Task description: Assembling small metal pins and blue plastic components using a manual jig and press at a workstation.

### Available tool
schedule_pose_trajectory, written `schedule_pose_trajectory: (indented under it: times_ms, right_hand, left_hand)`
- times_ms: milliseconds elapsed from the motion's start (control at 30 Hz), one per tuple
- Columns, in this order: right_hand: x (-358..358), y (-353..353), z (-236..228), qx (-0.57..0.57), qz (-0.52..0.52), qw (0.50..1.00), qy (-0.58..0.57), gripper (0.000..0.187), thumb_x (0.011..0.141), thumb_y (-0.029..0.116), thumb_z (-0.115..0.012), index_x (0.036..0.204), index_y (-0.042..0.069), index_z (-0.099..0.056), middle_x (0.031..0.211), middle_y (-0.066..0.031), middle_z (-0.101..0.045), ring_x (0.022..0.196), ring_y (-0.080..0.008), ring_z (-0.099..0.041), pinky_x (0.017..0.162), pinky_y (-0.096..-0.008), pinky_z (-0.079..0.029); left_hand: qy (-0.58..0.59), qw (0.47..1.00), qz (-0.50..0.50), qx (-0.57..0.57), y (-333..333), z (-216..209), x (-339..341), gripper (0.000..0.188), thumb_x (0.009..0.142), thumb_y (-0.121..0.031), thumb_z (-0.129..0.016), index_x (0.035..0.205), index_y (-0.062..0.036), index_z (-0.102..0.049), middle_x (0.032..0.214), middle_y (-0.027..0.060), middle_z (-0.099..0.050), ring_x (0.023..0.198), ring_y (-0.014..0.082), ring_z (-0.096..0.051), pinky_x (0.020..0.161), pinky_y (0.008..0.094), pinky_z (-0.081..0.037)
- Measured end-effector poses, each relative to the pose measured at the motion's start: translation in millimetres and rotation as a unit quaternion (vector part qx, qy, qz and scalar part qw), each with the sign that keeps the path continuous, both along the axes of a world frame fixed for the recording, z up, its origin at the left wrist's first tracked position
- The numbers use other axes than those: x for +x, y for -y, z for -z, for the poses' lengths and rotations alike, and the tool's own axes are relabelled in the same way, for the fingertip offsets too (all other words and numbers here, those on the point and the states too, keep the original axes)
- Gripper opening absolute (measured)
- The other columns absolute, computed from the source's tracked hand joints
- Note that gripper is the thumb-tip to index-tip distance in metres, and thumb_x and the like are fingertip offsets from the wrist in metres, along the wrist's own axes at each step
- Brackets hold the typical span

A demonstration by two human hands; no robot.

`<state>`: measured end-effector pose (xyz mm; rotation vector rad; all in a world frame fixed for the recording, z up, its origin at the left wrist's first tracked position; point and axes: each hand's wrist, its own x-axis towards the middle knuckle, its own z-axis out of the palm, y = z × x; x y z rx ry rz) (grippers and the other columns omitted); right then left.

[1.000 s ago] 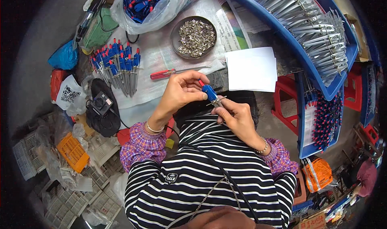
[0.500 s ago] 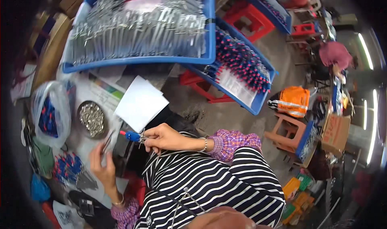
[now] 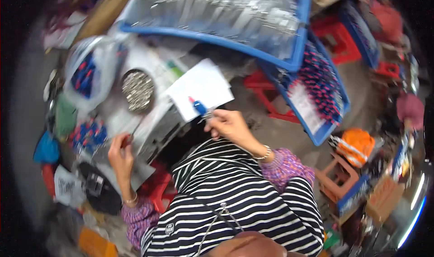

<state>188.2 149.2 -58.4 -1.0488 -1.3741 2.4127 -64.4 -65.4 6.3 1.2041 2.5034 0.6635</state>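
My right hand is closed on a small blue piece with a red tip. Some metal shows where its fingers pinch the base. The piece stands over white sheets of paper at the table edge. Lower left, my left hand pinches a thin, dark, blurred metal piece. Between the hands and the big tray, a round bowl holds many small shiny metal parts. A pile of blue and red pieces lies just beyond my left hand.
A large blue tray of metal rods spans the far side. To its right, another blue tray with blue-and-red pieces rests over a red stool. A clear plastic bag stands at left; an orange bag lies at right.
The whole view has swung, so the table and trays sit farther right and higher. My right hand has tilted the blue piece more upright, over the paper; both hands keep their grip.
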Motion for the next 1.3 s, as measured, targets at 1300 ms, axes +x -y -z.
schedule_pose_trajectory:
  times_ms: [1300]
  right_hand:
    - [-8,10,6,-0.027,-0.041,0.998,-0.024,0.016,0.092,0.008,-0.052,0.097,-0.006,-0.059,0.078,-0.0074,-0.064,0.059,-0.0068,-0.056,0.055,-0.0199,-0.048]
  left_hand:
    - [0.232,0.898,0.254,0.275,-124,36,78,0.029,0.079,0.012,-0.052,0.105,0.0000,-0.048,0.095,0.0178,-0.059,0.086,0.0265,-0.061,0.078,0.0351,-0.049]
